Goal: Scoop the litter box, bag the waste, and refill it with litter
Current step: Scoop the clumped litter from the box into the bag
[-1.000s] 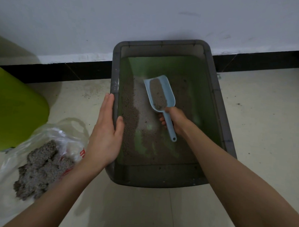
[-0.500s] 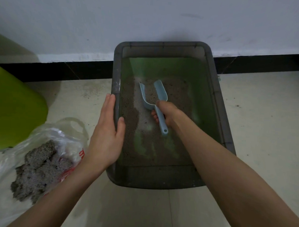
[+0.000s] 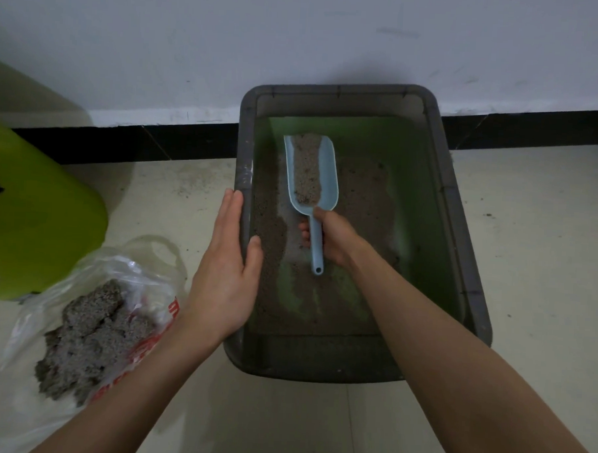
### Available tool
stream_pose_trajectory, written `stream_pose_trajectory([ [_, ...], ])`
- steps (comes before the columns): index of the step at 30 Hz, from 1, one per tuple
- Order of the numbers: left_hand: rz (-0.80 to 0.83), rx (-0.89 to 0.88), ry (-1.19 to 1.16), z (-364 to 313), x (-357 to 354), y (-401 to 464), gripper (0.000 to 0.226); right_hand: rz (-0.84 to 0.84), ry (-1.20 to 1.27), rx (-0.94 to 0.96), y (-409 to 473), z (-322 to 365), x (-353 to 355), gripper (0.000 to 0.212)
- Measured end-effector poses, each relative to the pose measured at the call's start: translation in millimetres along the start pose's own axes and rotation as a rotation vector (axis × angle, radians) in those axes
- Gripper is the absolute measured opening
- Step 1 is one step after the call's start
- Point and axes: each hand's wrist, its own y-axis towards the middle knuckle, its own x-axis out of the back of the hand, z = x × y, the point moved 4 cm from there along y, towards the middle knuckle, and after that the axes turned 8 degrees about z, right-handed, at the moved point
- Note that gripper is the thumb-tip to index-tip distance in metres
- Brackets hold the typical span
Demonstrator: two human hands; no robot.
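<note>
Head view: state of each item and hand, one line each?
scoop: loaded with litter, held level over the box
litter box: thin patchy litter layer, green bottom showing
plastic bag: open on the floor, holds clumped waste
left hand: fingers straight, braces the box's left rim
right hand: grips the scoop handle

Tiled floor (image 3: 528,270), dusty: grey litter box (image 3: 461,233) against the wall, clear plastic bag (image 3: 27,385) of clumped litter left, green container (image 3: 41,222) beyond.
</note>
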Motion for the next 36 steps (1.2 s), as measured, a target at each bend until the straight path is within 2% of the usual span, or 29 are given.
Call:
stream_pose_trajectory([
  [9,0.035,-0.030,0.118,2,0,3,0.061,-0.011,-0.219,0.107,-16,-1,10,0.028],
  [17,0.046,-0.036,0.145,3,0,4,0.061,-0.011,-0.392,0.093,-47,6,10,0.032],
  [27,0.065,-0.020,0.151,-2,3,1,0.061,-0.155,-0.349,0.243,-108,39,6,0.038],
  [32,0.123,-0.055,0.073,2,9,5,0.062,-0.138,-0.390,0.276,-141,52,-12,0.039],
  [36,0.166,-0.056,0.058,13,37,-11,0.053,-0.059,-0.448,0.277,-160,49,-41,0.038],
])
